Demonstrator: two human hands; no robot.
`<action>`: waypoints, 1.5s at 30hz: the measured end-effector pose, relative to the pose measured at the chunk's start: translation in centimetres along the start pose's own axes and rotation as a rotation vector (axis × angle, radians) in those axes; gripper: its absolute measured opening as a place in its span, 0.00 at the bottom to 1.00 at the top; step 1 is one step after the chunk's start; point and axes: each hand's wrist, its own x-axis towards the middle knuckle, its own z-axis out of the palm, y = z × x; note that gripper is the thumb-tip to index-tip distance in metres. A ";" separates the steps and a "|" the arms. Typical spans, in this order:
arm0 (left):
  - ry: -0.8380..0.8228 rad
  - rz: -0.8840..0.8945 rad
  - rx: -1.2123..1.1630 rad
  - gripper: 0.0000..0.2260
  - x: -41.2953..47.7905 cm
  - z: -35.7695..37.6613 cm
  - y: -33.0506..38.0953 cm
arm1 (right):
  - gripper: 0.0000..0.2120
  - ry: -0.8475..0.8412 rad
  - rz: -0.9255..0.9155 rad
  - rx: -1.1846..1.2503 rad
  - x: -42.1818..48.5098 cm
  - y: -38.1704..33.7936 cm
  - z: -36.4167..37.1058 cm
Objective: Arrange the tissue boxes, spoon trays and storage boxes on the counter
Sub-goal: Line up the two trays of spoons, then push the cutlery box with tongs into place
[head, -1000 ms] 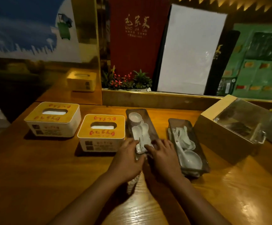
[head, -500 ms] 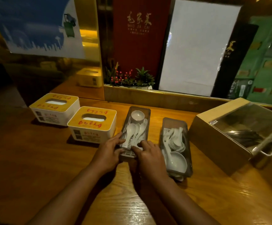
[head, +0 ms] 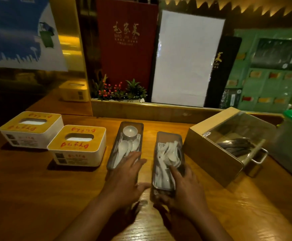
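From my remote seat, I judge the job roughly halfway. Two tissue boxes sit side by side at the left of the table, looking placed. The left spoon tray stands next to them, my left hand spread flat over its near end. My right hand curls around the near end of the right spoon tray, forefinger on the spoons, gripping it. That tray sits slightly nearer me. The storage box lies angled at right, apparently untouched.
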 end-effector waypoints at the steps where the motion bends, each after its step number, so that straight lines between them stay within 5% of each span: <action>1: -0.052 0.034 0.030 0.36 0.4 0.6 0.6 | 0.50 0.008 -0.033 0.028 0.0 0.4 0.1; 5: -0.176 0.112 0.105 0.36 1.7 2.2 1.9 | 0.46 0.013 -0.090 0.143 1.6 1.5 0.6; 20: -0.132 0.143 0.177 0.30 4.7 3.3 0.9 | 0.41 0.057 -0.105 0.187 5.3 2.1 2.4; 28: -0.167 0.070 0.050 0.37 5.7 3.3 4.1 | 0.43 -0.099 -0.129 0.186 2.7 4.2 -5.1; 36: -0.101 -0.004 -0.301 0.39 9.2 6.8 14.4 | 0.22 0.405 0.105 0.352 5.3 18.4 -13.7; 40: -0.067 -0.083 -0.286 0.42 11.4 11.1 20.6 | 0.24 0.390 0.313 0.374 7.5 28.2 -14.0; 45: 0.001 -0.149 -0.021 0.46 14.2 14.8 26.6 | 0.29 0.304 0.224 0.263 10.2 36.0 -14.3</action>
